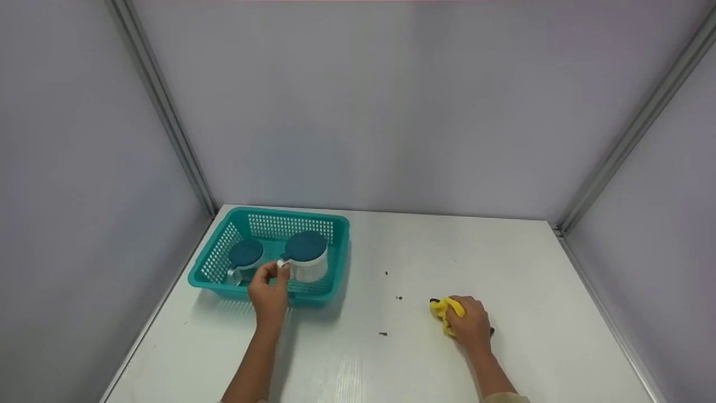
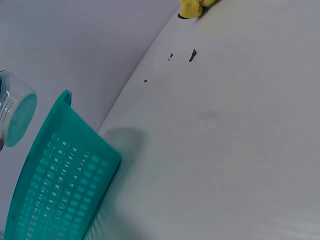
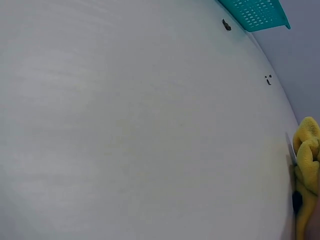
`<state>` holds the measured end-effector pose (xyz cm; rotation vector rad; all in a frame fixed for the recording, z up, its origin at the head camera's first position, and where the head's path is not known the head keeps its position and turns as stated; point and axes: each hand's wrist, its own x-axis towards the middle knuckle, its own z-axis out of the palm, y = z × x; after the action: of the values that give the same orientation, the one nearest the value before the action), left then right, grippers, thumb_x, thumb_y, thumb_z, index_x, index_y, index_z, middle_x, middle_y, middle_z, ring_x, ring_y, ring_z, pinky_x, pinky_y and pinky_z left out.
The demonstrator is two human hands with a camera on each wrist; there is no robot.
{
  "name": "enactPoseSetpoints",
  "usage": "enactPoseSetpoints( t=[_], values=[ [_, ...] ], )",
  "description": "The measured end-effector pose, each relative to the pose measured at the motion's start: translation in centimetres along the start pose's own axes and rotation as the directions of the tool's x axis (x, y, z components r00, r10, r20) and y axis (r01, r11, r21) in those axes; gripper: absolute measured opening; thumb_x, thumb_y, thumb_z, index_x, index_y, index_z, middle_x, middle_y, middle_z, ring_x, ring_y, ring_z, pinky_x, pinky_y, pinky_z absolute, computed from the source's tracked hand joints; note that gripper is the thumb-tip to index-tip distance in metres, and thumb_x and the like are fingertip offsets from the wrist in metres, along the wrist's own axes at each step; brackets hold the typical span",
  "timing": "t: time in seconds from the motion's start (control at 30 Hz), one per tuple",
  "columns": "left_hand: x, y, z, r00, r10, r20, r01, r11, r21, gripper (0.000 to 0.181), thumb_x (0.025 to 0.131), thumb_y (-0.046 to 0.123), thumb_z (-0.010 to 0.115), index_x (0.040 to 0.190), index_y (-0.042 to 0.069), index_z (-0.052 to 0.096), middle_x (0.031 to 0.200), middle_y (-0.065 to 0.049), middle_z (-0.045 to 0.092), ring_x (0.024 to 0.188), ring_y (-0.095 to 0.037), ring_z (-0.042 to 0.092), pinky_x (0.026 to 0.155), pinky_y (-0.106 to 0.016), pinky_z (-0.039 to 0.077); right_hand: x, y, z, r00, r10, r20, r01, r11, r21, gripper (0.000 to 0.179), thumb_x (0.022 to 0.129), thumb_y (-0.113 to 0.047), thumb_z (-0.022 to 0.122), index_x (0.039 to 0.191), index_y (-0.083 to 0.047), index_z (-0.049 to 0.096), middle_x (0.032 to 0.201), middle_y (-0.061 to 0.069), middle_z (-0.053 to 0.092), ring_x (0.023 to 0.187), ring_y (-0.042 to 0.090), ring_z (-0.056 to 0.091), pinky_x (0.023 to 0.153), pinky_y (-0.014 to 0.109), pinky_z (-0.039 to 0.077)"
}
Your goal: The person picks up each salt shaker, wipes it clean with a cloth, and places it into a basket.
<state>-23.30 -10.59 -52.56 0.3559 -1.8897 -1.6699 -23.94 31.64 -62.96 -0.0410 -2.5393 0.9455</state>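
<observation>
My left hand [image 1: 270, 294] pinches the handle of a clear jar [image 1: 309, 270] with a blue lid. This jar hangs over the right part of a teal plastic basket [image 1: 291, 214]; in the left wrist view the jar's base [image 2: 22, 120] shows higher than the basket's rim. A smaller jar [image 1: 246, 253] of the same kind stands inside the basket on the left, its handle toward me. Over on the right side of the table, my right hand [image 1: 472, 326] grips a bunched yellow cloth [image 1: 441, 311] with dark edging and presses it on the white surface.
Between the basket and the cloth, small dark bits [image 1: 383, 334] lie scattered on the white table [image 1: 526, 268], with finer specks [image 1: 399, 298] farther back. Pale panels [image 1: 391, 112] wall the table at the back and both sides, with metal posts [image 1: 168, 112] at the corners.
</observation>
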Motion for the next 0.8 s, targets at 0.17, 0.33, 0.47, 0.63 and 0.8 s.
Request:
enactPoseSetpoints(
  t=[0.17, 0.33, 0.47, 0.63, 0.8],
  values=[
    [2.1, -0.7, -0.4, 0.999, 0.017, 0.027, -0.018, 0.999, 0.048, 0.029, 0.088, 0.034, 0.065, 0.097, 0.006, 0.064, 0.086, -0.008, 0.061, 0.084, -0.015, 0.053, 0.065, -0.022, 0.047, 0.3, 0.0, 0.0, 1.000, -0.008, -0.017, 0.007, 1.000, -0.004, 0.020, 0.078, -0.019, 0.070, 0.098, -0.017, 0.070, 0.091, -0.005, 0.066, 0.081, 0.014, 0.054, 0.071, 0.035, 0.043],
    [3.7, -2.3, -0.8, 0.991, -0.065, 0.119, 0.048, 0.990, 0.134, 0.029, 0.086, 0.034, 0.067, 0.097, 0.007, 0.065, 0.091, -0.008, 0.062, 0.084, -0.017, 0.055, 0.067, -0.029, 0.048, 0.1, 0.4, 0.3, 0.997, -0.053, -0.048, 0.054, 0.999, 0.005, 0.019, 0.076, -0.016, 0.072, 0.095, -0.018, 0.071, 0.089, -0.007, 0.066, 0.078, 0.012, 0.055, 0.067, 0.034, 0.044],
    [4.7, -3.4, -1.1, 0.967, -0.138, 0.214, 0.093, 0.974, 0.205, 0.029, 0.085, 0.033, 0.069, 0.099, 0.008, 0.066, 0.094, -0.010, 0.063, 0.083, -0.021, 0.059, 0.066, -0.032, 0.049, -0.3, 0.3, 0.5, 0.996, -0.074, -0.052, 0.074, 0.997, 0.002, 0.020, 0.074, -0.016, 0.073, 0.094, -0.018, 0.071, 0.088, -0.007, 0.066, 0.077, 0.012, 0.055, 0.066, 0.034, 0.045],
    [5.7, -3.9, -0.6, 0.925, -0.165, 0.342, 0.078, 0.964, 0.255, 0.030, 0.085, 0.029, 0.070, 0.103, 0.005, 0.065, 0.098, -0.013, 0.062, 0.085, -0.023, 0.059, 0.071, -0.037, 0.049, -0.5, 0.0, 0.3, 0.997, -0.055, -0.048, 0.055, 0.998, -0.003, 0.020, 0.075, -0.016, 0.073, 0.094, -0.018, 0.071, 0.088, -0.007, 0.066, 0.078, 0.012, 0.054, 0.068, 0.035, 0.044],
    [6.5, -3.9, 0.1, 0.882, -0.181, 0.435, 0.041, 0.949, 0.312, 0.031, 0.085, 0.027, 0.070, 0.105, 0.004, 0.066, 0.099, -0.014, 0.063, 0.085, -0.023, 0.061, 0.070, -0.037, 0.050, -0.7, -0.1, 0.3, 0.999, -0.034, -0.039, 0.034, 0.999, 0.002, 0.020, 0.075, -0.017, 0.073, 0.094, -0.019, 0.071, 0.089, -0.008, 0.066, 0.079, 0.011, 0.054, 0.069, 0.034, 0.042]
  ],
)
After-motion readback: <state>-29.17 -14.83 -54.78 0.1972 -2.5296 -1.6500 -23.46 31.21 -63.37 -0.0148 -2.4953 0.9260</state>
